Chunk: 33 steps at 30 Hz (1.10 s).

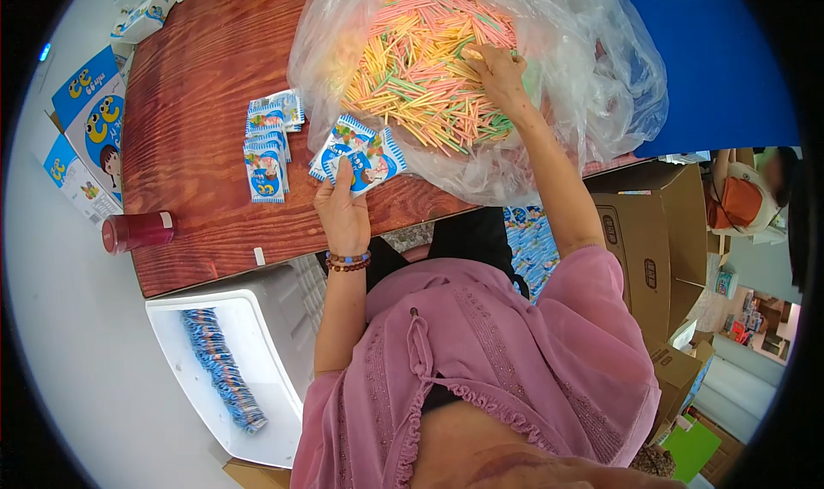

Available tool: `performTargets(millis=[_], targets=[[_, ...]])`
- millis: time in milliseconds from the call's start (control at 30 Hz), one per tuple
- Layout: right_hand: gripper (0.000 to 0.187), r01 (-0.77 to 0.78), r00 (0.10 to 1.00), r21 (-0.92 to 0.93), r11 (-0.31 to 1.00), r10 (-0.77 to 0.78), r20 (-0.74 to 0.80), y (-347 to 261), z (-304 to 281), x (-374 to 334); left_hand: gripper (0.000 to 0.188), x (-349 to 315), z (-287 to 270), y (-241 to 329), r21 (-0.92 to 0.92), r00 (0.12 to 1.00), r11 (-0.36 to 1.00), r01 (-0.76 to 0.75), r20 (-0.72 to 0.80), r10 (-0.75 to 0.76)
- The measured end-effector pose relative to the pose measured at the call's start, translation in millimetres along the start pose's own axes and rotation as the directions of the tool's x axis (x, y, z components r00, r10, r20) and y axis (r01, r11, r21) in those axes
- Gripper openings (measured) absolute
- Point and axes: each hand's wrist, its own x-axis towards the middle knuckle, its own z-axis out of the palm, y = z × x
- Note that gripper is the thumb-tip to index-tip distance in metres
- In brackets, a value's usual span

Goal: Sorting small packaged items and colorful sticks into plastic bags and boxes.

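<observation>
Left hand [345,208], centre of the frame: thumb uppermost, pinching a small fan of blue-and-white packets [365,156] over the near part of the desk [215,69]; two beaded bracelets [348,262] at the wrist. Right hand [498,73], upper centre: fingers bent and lowered onto the thin sticks [421,103], at the right part of the heap; whether any are gripped cannot be told. Sticks: loose, many, in pink, yellow, orange and green, lying in a large clear plastic bag [622,77], its mouth spread wide, upper centre to upper right. Packet pile [264,159]: overlapping blue-and-white pieces, flat on the desk, left of the left hand. Desk: reddish-brown, wood-grained, upper left to centre. Red cylindrical container [137,232]: at the desk's edge, left of the frame. White bin [287,326], lower left, with a long row of packets [221,369] within. Blue-and-white cartons [90,124]: far left, beside the desk. Further blue packets [530,240]: below the desk edge, right of centre. Open cardboard box [631,257]: right of the frame. Blue surface [712,60]: upper right.
</observation>
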Motion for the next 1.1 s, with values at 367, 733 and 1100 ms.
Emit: performTargets(millis=[367,733,1100], targets=[[0.028,-0.101,0.993,0.995,0.009,0.058,0.101,-125,-25,-28,0.017,7,22,0,-0.085,0.998,0.996,-0.03,0.051,0.035],[0.023,0.198,0.959,0.949,-0.244,0.25,-0.136,-215,5,-57,0.022,2,35,4,-0.153,0.999,0.987,-0.04,0.016,0.043],[0.026,0.171,0.983,0.985,0.012,0.068,-0.172,-215,17,-71,0.025,6,32,1,-0.192,0.994,0.979,-0.066,0.069,0.08]])
